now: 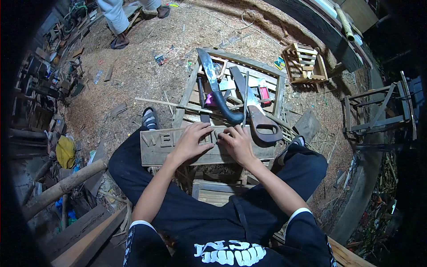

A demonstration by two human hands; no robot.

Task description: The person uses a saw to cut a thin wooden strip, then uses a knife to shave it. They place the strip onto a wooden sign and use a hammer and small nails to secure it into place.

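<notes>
A wooden board (153, 155) lies across in front of my knees, with wooden letters reading "WEL" (160, 140) on its left part. My left hand (192, 141) rests on the board's middle, fingers stretched and apart, covering whatever letters lie under it. Beside it, my right hand (239, 144) bends its fingers down to the board, thumb and fingertips close together; anything small between them is hidden. Just beyond the board are a big curved knife (209, 69) with a black handle (227, 109) and a handsaw (262, 124) with a wooden grip.
The tools lie on a slatted wooden frame (280, 95), with a red box (264, 93) among them. A wooden crate (307, 64) stands at the back right. Another person's legs (113, 18) show at the top left. A bamboo pole (66, 189) slants at the left.
</notes>
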